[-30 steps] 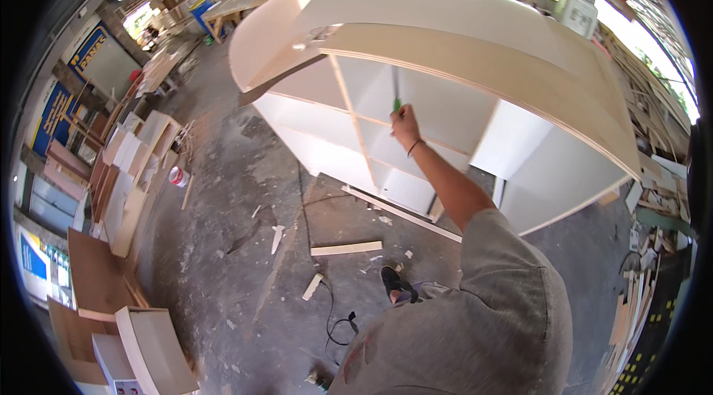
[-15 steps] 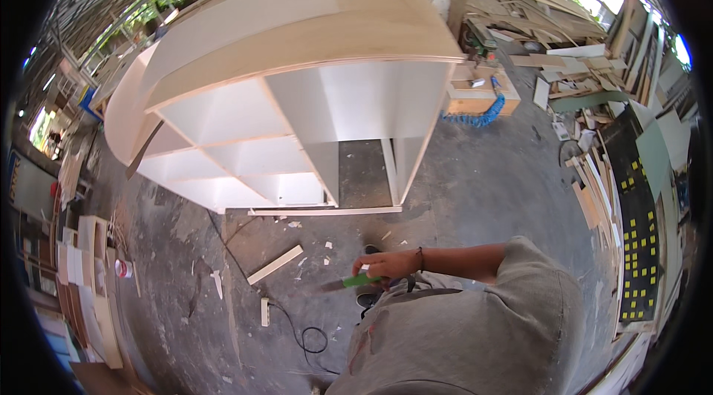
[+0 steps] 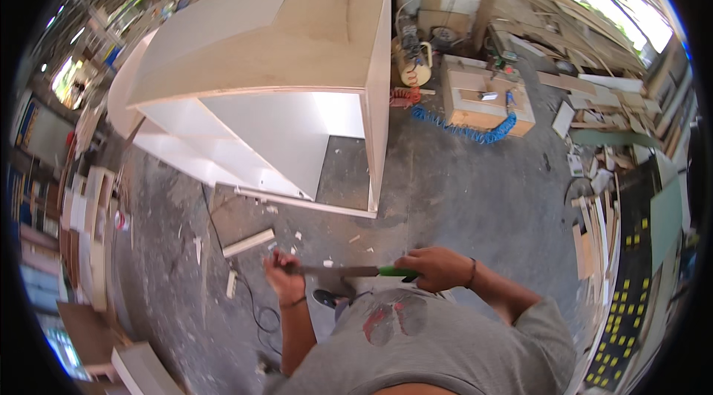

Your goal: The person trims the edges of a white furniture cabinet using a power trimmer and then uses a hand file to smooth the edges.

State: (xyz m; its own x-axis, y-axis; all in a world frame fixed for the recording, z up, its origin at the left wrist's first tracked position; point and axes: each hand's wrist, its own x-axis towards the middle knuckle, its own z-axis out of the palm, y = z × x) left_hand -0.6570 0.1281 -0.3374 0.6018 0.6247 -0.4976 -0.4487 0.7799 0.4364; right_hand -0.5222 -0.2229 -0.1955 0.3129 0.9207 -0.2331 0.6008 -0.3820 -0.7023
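In front of my body, a tool with a green handle and a long, narrow, flat grey blade [image 3: 342, 272] lies level from side to side. My right hand [image 3: 438, 269] is wrapped round its handle. At the other end, my left hand [image 3: 284, 276] is closed at the blade's tip, palm turned up, fingers partly blurred. Whether the blade has teeth is too small to tell. Beyond both hands stands a large wooden cabinet [image 3: 312, 46] with white inner faces and open compartments, touched by neither hand.
A light wood strip [image 3: 249, 243] and a power strip [image 3: 232, 283] with a black cable lie on the concrete floor among scraps. Right of the cabinet are a wooden box [image 3: 486, 116], a coiled blue air hose [image 3: 460, 128] and a compressor [image 3: 413, 61]. Offcuts [image 3: 616, 98] pile up at far right.
My left hand has come into view and closed at the blade's tip. My right hand has moved right with the tool. The view has turned right, so the cabinet sits further left.
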